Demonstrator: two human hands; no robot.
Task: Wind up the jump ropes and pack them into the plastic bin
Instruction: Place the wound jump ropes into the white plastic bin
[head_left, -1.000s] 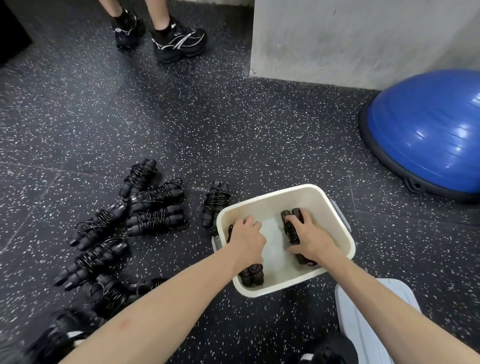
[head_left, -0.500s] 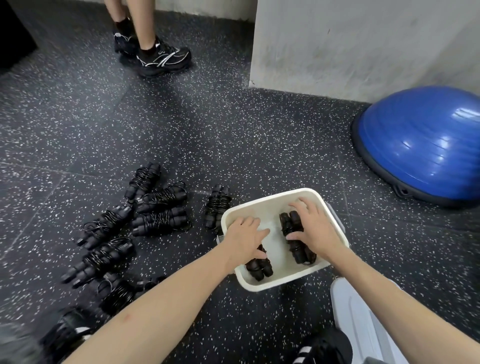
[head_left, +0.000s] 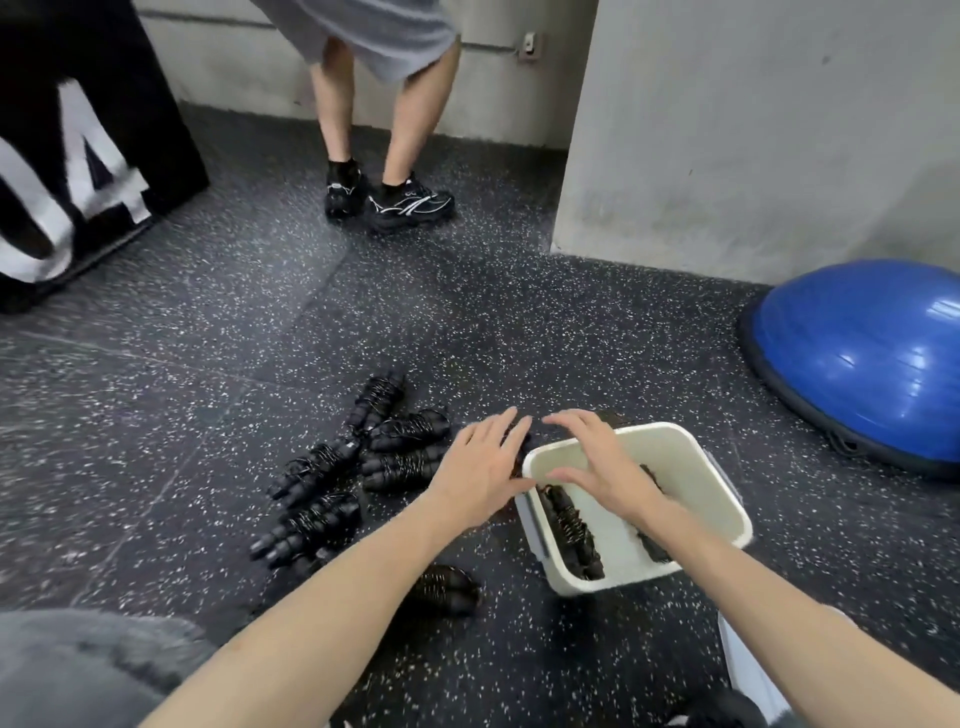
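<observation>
Hands hover empty, fingers spread, over the bin's left rim; two ropes lie inside, more bundles left on the floor. Light and springy, each seems best gripped mid-coil.

A blue half-dome balance trainer sits on the dark speckled rubber floor beside a grey concrete pillar. A bystander's bare legs stand in black trainers near a black box with white numerals.
</observation>
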